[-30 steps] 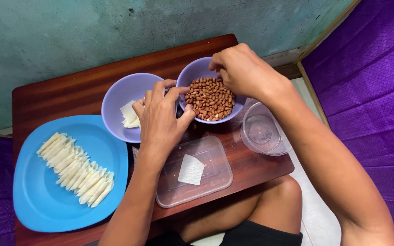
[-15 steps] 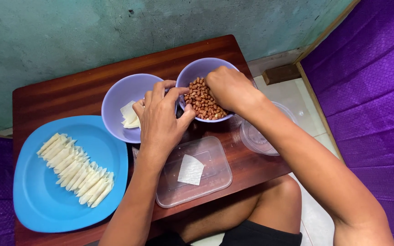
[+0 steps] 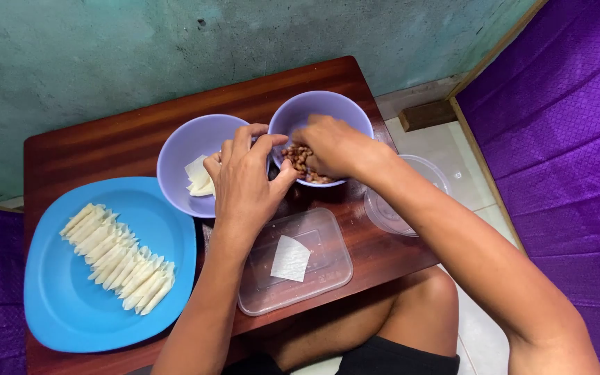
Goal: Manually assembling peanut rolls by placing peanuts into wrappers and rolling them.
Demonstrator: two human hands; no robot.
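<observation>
Now, right hand (image 3: 335,146) fingers pinched in peanuts (image 3: 298,158), left hand (image 3: 244,182) fingers curled loosely beside, clear rectangular container (image 3: 328,271) below.

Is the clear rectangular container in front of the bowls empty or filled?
Nearly empty: the clear rectangular container holds only one flat white wrapper square; the wooden table shows through the rest of it.

Our left hand (image 3: 244,182) sits near centre, back up, fingers curled and spread toward twelve o'clock, thumb pointing to two. Its forearm runs down to six. Our right hand (image 3: 331,147) lies just at two o'clock of it, palm down, fingers bunched toward nine; its arm stretches away to five o'clock.
</observation>
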